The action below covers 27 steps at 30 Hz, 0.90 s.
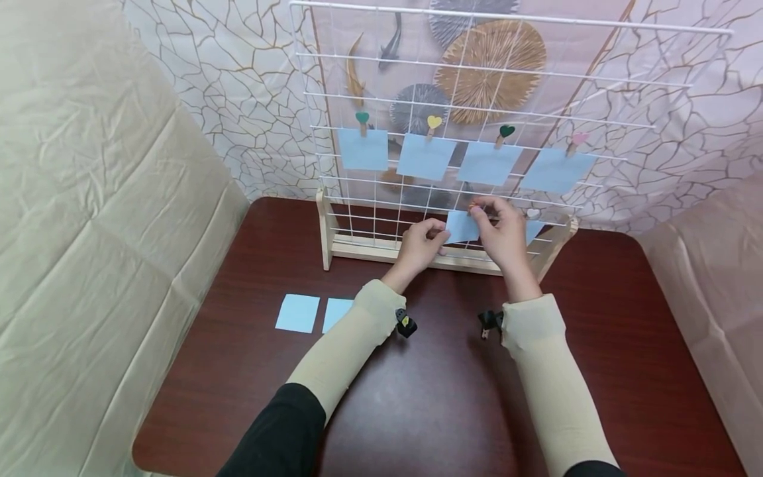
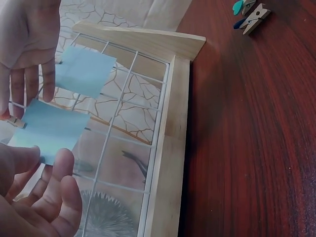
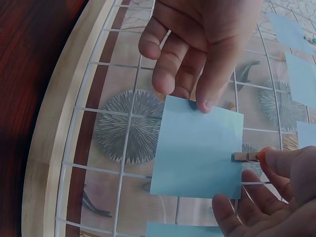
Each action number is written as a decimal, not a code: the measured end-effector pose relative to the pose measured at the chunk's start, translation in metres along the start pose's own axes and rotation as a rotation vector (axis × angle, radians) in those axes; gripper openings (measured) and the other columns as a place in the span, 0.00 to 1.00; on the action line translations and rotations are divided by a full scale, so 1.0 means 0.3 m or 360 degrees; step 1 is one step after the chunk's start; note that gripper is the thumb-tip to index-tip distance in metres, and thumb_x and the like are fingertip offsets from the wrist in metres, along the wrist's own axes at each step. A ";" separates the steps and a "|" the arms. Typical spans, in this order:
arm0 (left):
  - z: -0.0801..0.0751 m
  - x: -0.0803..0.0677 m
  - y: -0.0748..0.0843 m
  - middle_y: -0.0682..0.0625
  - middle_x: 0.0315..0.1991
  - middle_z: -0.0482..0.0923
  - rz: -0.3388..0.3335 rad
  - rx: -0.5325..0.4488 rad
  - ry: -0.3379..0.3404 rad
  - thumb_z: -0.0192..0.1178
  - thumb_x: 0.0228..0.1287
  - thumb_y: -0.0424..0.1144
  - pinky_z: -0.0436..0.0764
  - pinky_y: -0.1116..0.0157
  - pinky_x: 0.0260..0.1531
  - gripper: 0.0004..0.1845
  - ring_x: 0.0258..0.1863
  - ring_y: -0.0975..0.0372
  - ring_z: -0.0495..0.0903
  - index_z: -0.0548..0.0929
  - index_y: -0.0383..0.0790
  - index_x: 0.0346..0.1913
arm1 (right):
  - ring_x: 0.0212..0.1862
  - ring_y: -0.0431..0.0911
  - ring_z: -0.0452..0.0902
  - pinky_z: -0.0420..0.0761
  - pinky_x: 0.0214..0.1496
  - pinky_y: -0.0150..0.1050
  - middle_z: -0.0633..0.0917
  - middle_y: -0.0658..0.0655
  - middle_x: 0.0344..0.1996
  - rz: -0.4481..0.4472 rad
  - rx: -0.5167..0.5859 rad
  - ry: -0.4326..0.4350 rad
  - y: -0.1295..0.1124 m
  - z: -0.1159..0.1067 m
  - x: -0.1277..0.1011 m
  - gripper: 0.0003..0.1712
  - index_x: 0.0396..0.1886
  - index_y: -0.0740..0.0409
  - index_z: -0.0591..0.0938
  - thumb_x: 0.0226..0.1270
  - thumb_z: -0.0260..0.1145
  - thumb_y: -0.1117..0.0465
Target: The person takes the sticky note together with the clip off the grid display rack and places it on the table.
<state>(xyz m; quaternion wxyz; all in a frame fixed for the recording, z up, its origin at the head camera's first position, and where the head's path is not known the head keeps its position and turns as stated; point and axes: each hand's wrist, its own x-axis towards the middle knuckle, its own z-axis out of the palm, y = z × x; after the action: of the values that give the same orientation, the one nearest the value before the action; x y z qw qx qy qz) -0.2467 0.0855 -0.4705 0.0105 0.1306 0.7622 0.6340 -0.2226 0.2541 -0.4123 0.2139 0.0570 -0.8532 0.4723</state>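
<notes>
My left hand (image 1: 417,248) pinches the left edge of a square of light blue paper (image 3: 197,148) between thumb and fingers. The paper lies against the lower part of a white wire grid (image 2: 111,118). At its top edge, my right hand (image 1: 503,232) pinches a small wooden clothespin (image 3: 245,157), whose jaws overlap the paper. An orange-red piece of the clothespin shows by the right thumb. Just right of this sheet, another blue square (image 2: 85,70) hangs on the grid, partly behind the right hand, under a white heart clothespin (image 1: 532,213).
Higher on the grid hang several blue squares (image 1: 363,150) with coloured heart clothespins (image 1: 434,124). The grid stands in a wooden base (image 1: 369,248). Two blue squares (image 1: 298,313) lie on the dark red table (image 1: 238,371), one partly behind the left sleeve. Loose clothespins (image 2: 256,19) lie there too.
</notes>
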 end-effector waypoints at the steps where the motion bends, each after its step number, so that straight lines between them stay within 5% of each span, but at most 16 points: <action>1: 0.001 0.000 0.001 0.40 0.41 0.89 -0.0006 0.0004 -0.0001 0.65 0.76 0.34 0.83 0.71 0.28 0.10 0.35 0.43 0.91 0.87 0.32 0.52 | 0.51 0.53 0.85 0.76 0.48 0.27 0.89 0.64 0.49 0.0005 -0.0003 -0.0004 0.000 0.001 0.000 0.15 0.57 0.67 0.86 0.81 0.63 0.62; 17: 0.005 -0.004 0.018 0.41 0.40 0.89 -0.0011 0.0051 0.0035 0.64 0.77 0.35 0.79 0.72 0.27 0.09 0.35 0.45 0.91 0.86 0.32 0.51 | 0.45 0.52 0.83 0.73 0.42 0.27 0.88 0.67 0.45 -0.0109 -0.0080 0.0068 0.003 0.021 -0.001 0.11 0.52 0.69 0.84 0.81 0.62 0.65; 27: 0.005 -0.010 0.007 0.41 0.41 0.89 -0.0022 0.0019 0.0049 0.63 0.77 0.35 0.83 0.70 0.29 0.10 0.36 0.44 0.91 0.86 0.32 0.51 | 0.47 0.55 0.84 0.73 0.45 0.32 0.88 0.66 0.46 -0.0060 -0.0098 0.0075 -0.006 0.024 -0.007 0.12 0.53 0.68 0.84 0.83 0.60 0.64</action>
<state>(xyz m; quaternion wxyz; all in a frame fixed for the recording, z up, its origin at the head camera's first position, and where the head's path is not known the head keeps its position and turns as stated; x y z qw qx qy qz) -0.2432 0.0867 -0.4691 0.0023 0.1155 0.7669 0.6313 -0.2224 0.2470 -0.4151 0.2444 0.0552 -0.8609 0.4429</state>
